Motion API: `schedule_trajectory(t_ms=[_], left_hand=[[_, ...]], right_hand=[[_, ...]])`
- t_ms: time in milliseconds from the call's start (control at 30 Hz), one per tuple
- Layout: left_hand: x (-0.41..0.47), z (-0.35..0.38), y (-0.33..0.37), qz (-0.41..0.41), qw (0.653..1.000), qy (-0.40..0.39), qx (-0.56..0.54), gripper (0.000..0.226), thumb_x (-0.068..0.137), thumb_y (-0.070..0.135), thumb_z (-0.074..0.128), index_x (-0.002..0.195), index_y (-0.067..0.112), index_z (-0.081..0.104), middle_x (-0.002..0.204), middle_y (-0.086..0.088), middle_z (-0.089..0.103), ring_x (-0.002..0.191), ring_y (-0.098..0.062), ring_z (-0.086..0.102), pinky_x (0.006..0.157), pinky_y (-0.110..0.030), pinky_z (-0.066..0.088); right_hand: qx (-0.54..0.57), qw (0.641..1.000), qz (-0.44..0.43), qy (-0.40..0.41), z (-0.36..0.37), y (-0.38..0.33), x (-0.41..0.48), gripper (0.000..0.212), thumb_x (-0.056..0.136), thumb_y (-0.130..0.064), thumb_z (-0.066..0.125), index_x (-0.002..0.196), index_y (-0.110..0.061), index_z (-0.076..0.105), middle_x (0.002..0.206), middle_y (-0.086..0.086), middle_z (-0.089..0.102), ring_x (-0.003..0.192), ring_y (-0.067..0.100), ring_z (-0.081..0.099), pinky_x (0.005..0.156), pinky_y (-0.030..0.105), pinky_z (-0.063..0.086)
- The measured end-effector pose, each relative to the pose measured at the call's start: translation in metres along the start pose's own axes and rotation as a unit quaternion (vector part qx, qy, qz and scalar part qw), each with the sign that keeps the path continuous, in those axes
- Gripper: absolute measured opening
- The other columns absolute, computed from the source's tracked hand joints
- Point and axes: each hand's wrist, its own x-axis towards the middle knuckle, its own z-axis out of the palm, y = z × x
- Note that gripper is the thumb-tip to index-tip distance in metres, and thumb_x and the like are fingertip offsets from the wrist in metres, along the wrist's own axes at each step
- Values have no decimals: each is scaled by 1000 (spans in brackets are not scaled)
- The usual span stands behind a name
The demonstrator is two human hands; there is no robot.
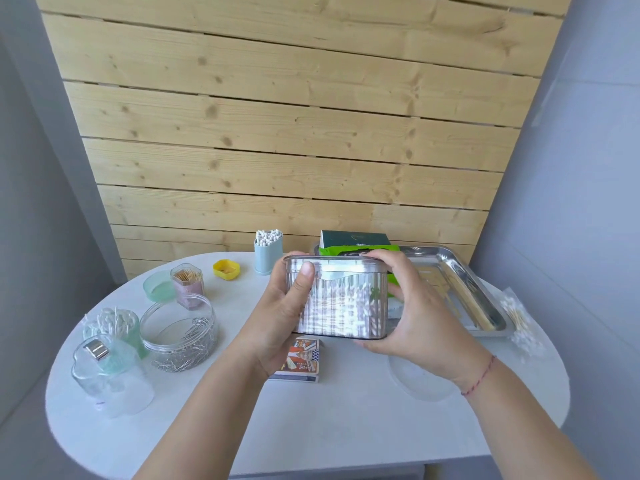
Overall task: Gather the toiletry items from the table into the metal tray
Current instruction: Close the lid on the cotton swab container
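My left hand (289, 306) and right hand (412, 306) both clasp a clear ribbed plastic box of cotton swabs (337, 299), one at each short end, left thumb pressed on its front face, right fingers wrapped over the lid edge. I hold it lifted above the table (346, 410), just left of the metal tray (485, 289). I judge it light but slick, with a lid that could pop off, so gripping the ends low and keeping it level seems wisest; the hard plastic would probably crack if dropped.

Under my hands lies a printed matchbox (301, 358). In the tray's far corner sit a green wipes packet (332, 251) and a dark green carton (349, 239). Beyond the tray's right rim lies a bag of cotton swabs (519, 320). To the left stand a blue swab holder (268, 252), a yellow cap (226, 269), a toothpick jar (187, 285), a round clear jar of paper clips (180, 337) and a green swab jar (116, 327).
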Motion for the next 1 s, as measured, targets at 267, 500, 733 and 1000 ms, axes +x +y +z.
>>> schedule_trajectory(t_ms=[267,500,733,1000], left_hand=[[-1,-2,0,28,999,20,12,61,71,49,67,121,21,47,116,-13,65,102,-24,62,94,-52,48],[-7,10,3,112,985,-44,124,70,77,10,72,136,21,37,125,7,59,110,-1,60,83,-14,49],[0,35,8,71,978,-82,180,64,76,22,77,131,28,46,125,12,62,120,-4,56,97,-23,46],[101,110,32,40,930,-68,359,56,89,25,62,141,18,42,139,4,51,131,-11,43,85,-10,43]], right_hand=[[56,996,16,-72,-2,0,-1,92,60,-27,87,132,-37,30,141,-17,33,134,-3,34,105,10,28],[170,979,107,-22,-14,2,0,74,63,-39,84,126,-39,46,133,-16,50,120,-5,52,103,28,42],[106,986,131,-5,-50,11,-9,70,61,-20,88,120,-41,55,115,-18,64,114,-2,57,97,17,44],[10,959,229,166,-133,90,25,73,62,-22,86,126,-25,51,123,-1,58,113,14,57,99,31,44]])
